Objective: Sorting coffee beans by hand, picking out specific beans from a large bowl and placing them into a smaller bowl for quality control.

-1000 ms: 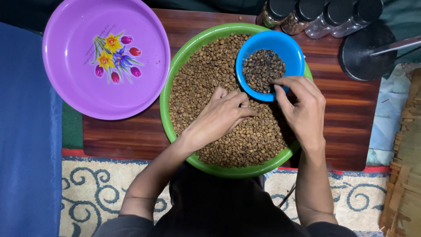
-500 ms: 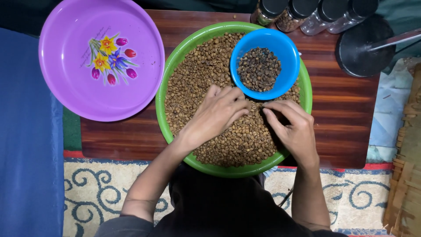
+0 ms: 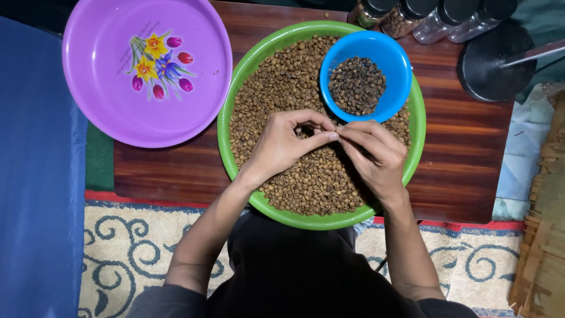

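Note:
A big green bowl (image 3: pixel 226 118) full of light brown beans (image 3: pixel 276 82) stands on a dark wooden table. A small blue bowl (image 3: pixel 395 62) with darker beans (image 3: pixel 357 85) rests inside it at the upper right. My left hand (image 3: pixel 285 147) hovers over the middle of the brown beans, fingers curled and thumb meeting forefinger. My right hand (image 3: pixel 376 159) lies just right of it, fingers pinched, its tips touching the left hand's tips below the blue bowl. Anything held between the fingertips is too small to see.
A purple basin (image 3: pixel 100 88) with a flower picture sits at the upper left, half on the table. Several dark-lidded jars (image 3: pixel 412 12) stand at the far edge. A black round stand base (image 3: pixel 488 65) is at the upper right. A patterned rug (image 3: pixel 118 253) lies below.
My right hand has left the blue bowl's rim and come down and left to meet my left hand's fingertips. My left hand has curled its fingers into a pinch.

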